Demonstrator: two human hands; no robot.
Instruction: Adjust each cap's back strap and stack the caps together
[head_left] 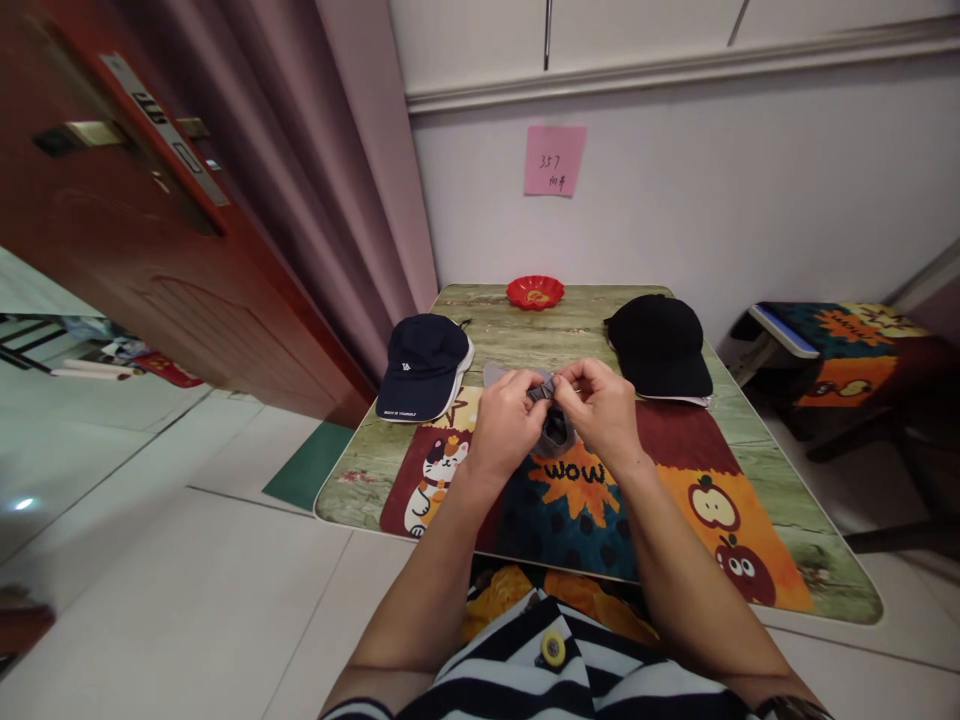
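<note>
Both hands meet over the middle of the table, on a grey cap [564, 442] that they largely hide. My left hand [508, 420] pinches a dark grey strap [541, 390] of the cap between thumb and fingers. Opposite it, my right hand [598, 405] has its thumb and fingers closed on the strap's other end. Below the fingertips a dark opening in the cap shows. A navy cap [424, 365] with a white-edged brim lies left of my hands. To their right rests a black cap [661, 348].
A red scalloped dish [535, 293] stands at the back of the table [352, 480] near the wall. A colourful printed mat [694, 480] lies under my hands. At the left are a curtain [352, 150] and a brown door [187, 290]; a covered stool [847, 350] stands right.
</note>
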